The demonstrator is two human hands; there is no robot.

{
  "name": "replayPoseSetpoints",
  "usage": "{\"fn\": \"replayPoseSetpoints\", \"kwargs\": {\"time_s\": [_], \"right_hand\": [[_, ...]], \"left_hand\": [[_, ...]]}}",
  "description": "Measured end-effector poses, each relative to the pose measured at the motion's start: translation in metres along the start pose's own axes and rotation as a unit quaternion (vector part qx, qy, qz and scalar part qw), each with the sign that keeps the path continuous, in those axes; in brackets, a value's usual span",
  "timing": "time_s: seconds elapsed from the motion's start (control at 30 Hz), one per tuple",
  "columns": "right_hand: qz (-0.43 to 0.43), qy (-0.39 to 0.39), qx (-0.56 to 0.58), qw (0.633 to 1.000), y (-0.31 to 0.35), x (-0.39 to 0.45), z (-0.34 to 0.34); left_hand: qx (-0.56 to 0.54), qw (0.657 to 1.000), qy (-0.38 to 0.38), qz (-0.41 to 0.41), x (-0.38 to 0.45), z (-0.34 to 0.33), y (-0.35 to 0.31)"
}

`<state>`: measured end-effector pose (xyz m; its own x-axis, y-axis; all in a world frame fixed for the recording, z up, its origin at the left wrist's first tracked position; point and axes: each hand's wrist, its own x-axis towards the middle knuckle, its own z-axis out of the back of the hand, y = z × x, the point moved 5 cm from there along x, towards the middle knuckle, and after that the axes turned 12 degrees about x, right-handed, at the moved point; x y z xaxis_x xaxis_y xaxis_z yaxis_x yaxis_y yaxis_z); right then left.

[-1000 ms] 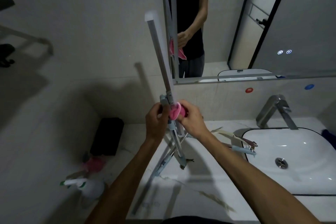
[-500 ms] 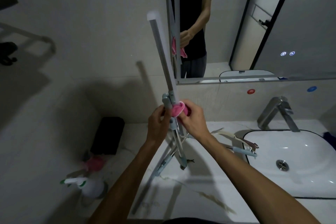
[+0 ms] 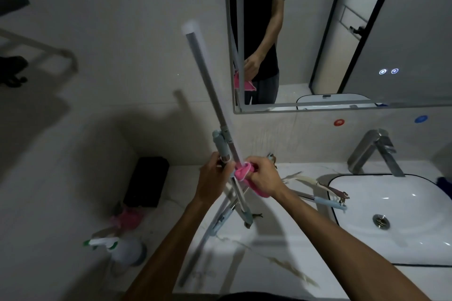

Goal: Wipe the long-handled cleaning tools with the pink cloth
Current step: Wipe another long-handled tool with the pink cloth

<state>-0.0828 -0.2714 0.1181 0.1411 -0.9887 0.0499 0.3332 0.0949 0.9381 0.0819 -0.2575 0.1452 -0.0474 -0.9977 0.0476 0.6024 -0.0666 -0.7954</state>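
Note:
A long grey-handled cleaning tool [image 3: 208, 80] stands tilted over the counter, its flat head up near the mirror's left edge. My left hand [image 3: 211, 178] grips its shaft just below the pale blue joint [image 3: 218, 143]. My right hand [image 3: 263, 177] holds the pink cloth [image 3: 242, 171] wrapped round the shaft beside the left hand. Another long tool [image 3: 215, 230] lies slanted on the counter under my hands. A third tool with a blue grip [image 3: 327, 203] lies toward the sink.
A white sink [image 3: 401, 217] with a steel faucet [image 3: 376, 151] sits at the right. A spray bottle [image 3: 122, 249], a pink item [image 3: 127, 217] and a black box [image 3: 146, 181] stand at the left of the marble counter [image 3: 281, 252]. A mirror [image 3: 342, 32] hangs behind.
My right hand with the pink cloth has slid slightly down the shaft. The tool stays tilted in my left hand, and the view has shifted a little.

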Motion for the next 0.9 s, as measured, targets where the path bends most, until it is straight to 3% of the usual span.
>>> {"fn": "replayPoseSetpoints", "kwargs": {"time_s": [0.23, 0.4, 0.57, 0.9], "right_hand": [[0.066, -0.039, 0.045, 0.996, 0.035, -0.005, 0.000], [0.061, 0.006, 0.042, 0.997, 0.026, -0.011, 0.006], [0.010, 0.005, 0.015, 1.000, 0.006, -0.027, 0.013], [0.101, -0.070, 0.050, 0.991, 0.061, -0.027, 0.034]], "left_hand": [[-0.041, 0.994, -0.098, -0.005, -0.003, 0.026, -0.027], [-0.093, 0.984, -0.154, 0.005, 0.006, 0.039, -0.030], [-0.072, 0.985, -0.157, -0.011, -0.003, 0.032, -0.042], [-0.047, 0.990, -0.131, -0.022, -0.022, 0.004, -0.059]]}}
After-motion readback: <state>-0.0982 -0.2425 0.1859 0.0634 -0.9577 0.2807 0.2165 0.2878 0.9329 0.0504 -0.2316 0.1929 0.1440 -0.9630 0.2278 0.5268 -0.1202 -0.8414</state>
